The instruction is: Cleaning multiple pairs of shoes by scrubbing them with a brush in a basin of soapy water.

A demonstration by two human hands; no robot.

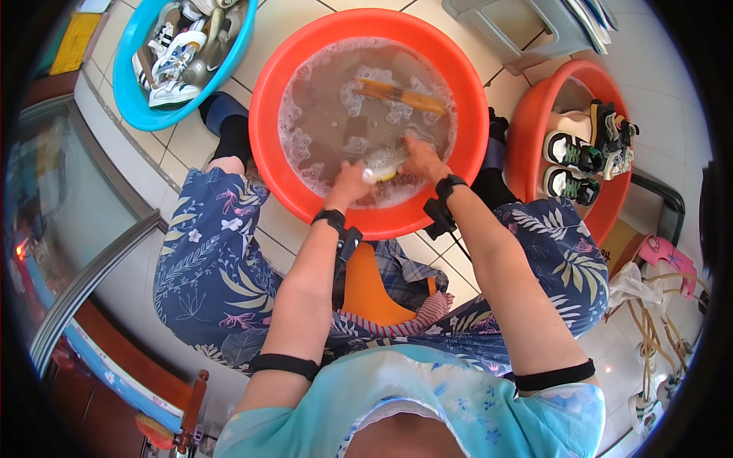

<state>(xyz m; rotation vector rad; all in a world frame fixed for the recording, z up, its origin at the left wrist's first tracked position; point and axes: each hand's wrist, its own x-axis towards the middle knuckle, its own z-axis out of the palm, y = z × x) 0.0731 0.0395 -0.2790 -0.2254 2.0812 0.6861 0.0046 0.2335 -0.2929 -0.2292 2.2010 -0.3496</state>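
Note:
Murky, sudsy water fills a large orange-red basin (267, 153) between my knees. Near its front side, a light-coloured shoe (385, 163) with a white end and a bit of yellow lies partly under the water. Fingers of my left hand (351, 183) are closed on the shoe's white end. My right hand (422, 159) grips its other side, with the fingertips dipped in the suds and partly hidden. A wooden scrubbing brush (412, 99) floats beyond my hands, toward the basin's far right.
At the upper left stands a blue basin (130, 99) heaped with shoes. A second red basin (527, 130) on the right carries black, white and green sneakers (569, 153). A grey plastic stool (527, 46) is at the top right. Glass-fronted furniture (76, 214) borders the left.

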